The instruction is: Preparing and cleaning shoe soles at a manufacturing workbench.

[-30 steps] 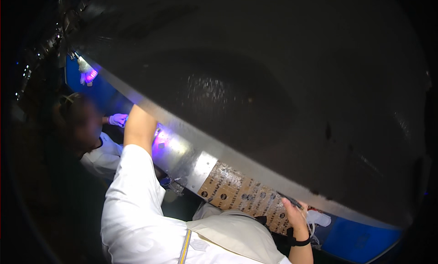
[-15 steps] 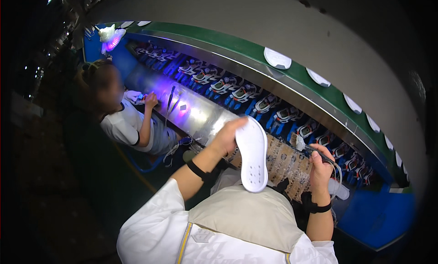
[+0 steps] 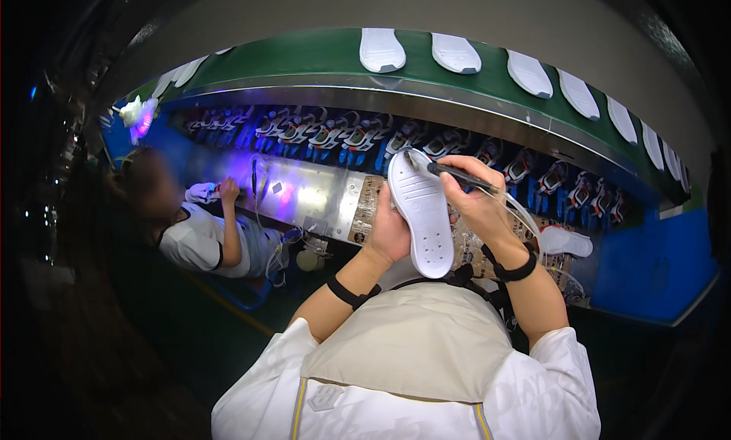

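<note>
A white shoe sole (image 3: 432, 231) stands upright in front of my body, its grooved inner face with several small holes turned toward me. My left hand (image 3: 387, 233) is closed around its left edge. Between the fingers of my right hand (image 3: 478, 204) is a dark-handled brush (image 3: 463, 176). The brush's tip lies over the sole's upper end and appears to touch it. From the brush's rear end a thin pale tube (image 3: 525, 218) trails down past my right wrist. Another white sole (image 3: 567, 243) rests on the bench to the right of my right hand.
Behind the bench, a row of shoe uppers (image 3: 327, 137) sits on blue holders. Above runs a green belt (image 3: 415, 52) carrying several white soles (image 3: 455, 53). A metal plate (image 3: 308, 208) adjoins patterned brown sheeting (image 3: 364, 210). At the left, a co-worker (image 3: 204, 238) handles something near purple light.
My right hand has brought the brush left and up onto the sole. My left hand has shifted lower along the sole's edge. The view has turned, so the belt shows more.
</note>
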